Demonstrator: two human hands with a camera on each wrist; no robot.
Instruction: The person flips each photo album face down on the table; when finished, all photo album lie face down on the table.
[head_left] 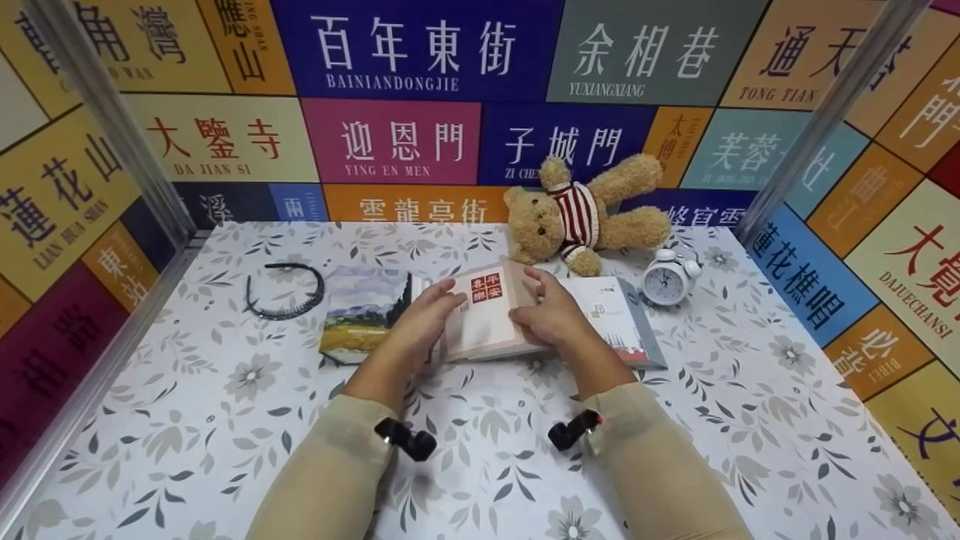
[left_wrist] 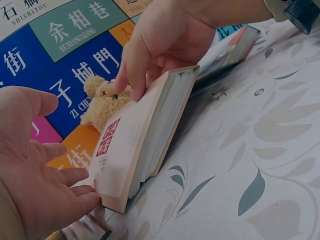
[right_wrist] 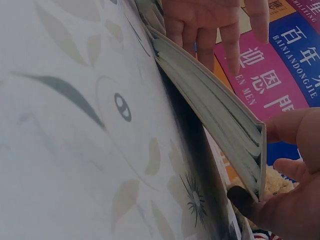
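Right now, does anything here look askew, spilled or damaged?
Yes, the teddy bear looks askew: it lies sideways near the alarm clock, rather than sitting upright. The pale book is tilted too, but the right hand holds it. I see no spill or damage.

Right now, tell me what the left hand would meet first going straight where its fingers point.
The left hand would likely meet the cream book first, though whether its fingers already touch it is unclear.
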